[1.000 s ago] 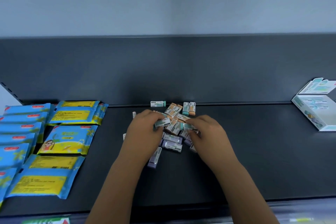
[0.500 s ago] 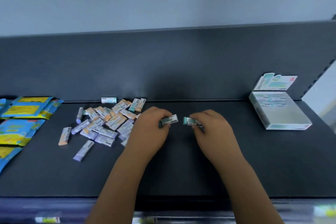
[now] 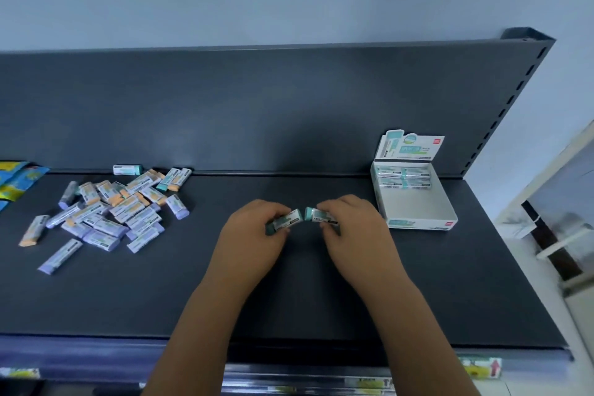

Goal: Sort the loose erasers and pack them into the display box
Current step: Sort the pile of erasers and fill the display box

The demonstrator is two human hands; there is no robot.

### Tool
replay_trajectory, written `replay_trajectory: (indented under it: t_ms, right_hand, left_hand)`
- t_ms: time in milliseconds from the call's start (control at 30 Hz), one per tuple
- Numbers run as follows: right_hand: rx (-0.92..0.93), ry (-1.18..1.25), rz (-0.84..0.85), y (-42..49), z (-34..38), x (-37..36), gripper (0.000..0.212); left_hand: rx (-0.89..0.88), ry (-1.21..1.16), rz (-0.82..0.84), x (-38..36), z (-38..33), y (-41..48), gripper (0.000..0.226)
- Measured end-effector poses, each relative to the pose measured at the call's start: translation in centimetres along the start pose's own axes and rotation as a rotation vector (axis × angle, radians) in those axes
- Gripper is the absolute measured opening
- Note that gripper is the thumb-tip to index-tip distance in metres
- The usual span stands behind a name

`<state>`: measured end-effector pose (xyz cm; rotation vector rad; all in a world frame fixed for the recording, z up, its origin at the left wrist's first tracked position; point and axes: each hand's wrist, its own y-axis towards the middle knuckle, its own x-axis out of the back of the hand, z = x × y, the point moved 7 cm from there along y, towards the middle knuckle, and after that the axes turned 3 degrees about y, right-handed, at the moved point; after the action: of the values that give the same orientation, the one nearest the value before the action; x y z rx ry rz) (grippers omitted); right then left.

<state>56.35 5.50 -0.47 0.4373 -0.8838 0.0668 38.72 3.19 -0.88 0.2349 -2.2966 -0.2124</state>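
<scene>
Over the front of the shelf [image 3: 289, 299] the left hand [image 3: 254, 235] has its fingers curled shut round one teal eraser [image 3: 283, 222] and the right hand [image 3: 350, 228] pinches another [image 3: 316, 215], the two nearly end to end. They look light, small and firm, with slick paper sleeves, so a pinch across the long sides should hold best. Further back the box [image 3: 418, 222] sits just right of the right hand with a few teal ones at its rear, and the loose pile [image 3: 119, 212] lies well off to the left.
</scene>
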Motion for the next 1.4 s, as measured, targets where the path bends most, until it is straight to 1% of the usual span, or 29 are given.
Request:
replay_trajectory:
  t_ms: [167,400,567,733,833,900,1033,1133,1233,1400]
  right_hand:
    - [-0.003,-0.050,0.008,0.4,-0.9,1.0,0.028]
    - [-0.032,-0.063,-0.081,0.9,-3.5,5.3,0.022]
    - [-0.045,-0.044,-0.080,0.7,-7.0,7.3,0.027]
    - [-0.074,-0.074,-0.092,1.3,-11.8,10.1,0.030]
    - [-0.103,-0.074,-0.113,2.7,-15.0,12.0,0.028]
    - [-0.121,-0.033,-0.127,3.8,-16.8,13.2,0.026]
    - [-0.104,0.025,-0.079,5.4,-18.6,13.3,0.026]
    - [-0.072,0.007,-0.040,6.3,-18.7,12.6,0.028]
    - [-0.032,-0.046,-0.026,6.9,-18.3,11.8,0.028]
    - [-0.022,-0.122,-0.013,7.5,-18.6,10.5,0.028]
  left_hand:
    - [0.006,-0.058,0.039,-1.3,-0.5,0.5,0.027]
    - [-0.051,-0.062,0.068,-3.9,-3.5,1.8,0.028]
    - [-0.094,-0.036,0.063,-6.9,-7.0,2.9,0.029]
    - [-0.159,0.011,0.041,-9.6,-11.1,4.9,0.030]
    - [-0.224,0.084,0.049,-11.1,-13.3,7.3,0.032]
    - [-0.252,0.147,0.060,-12.1,-14.2,8.6,0.031]
    - [-0.295,0.361,0.067,-13.9,-14.8,10.7,0.030]
    - [-0.273,0.459,0.075,-14.9,-14.0,11.6,0.030]
    - [-0.270,0.464,0.057,-15.5,-13.4,11.8,0.029]
    - [-0.342,0.454,-0.008,-15.9,-13.8,12.3,0.025]
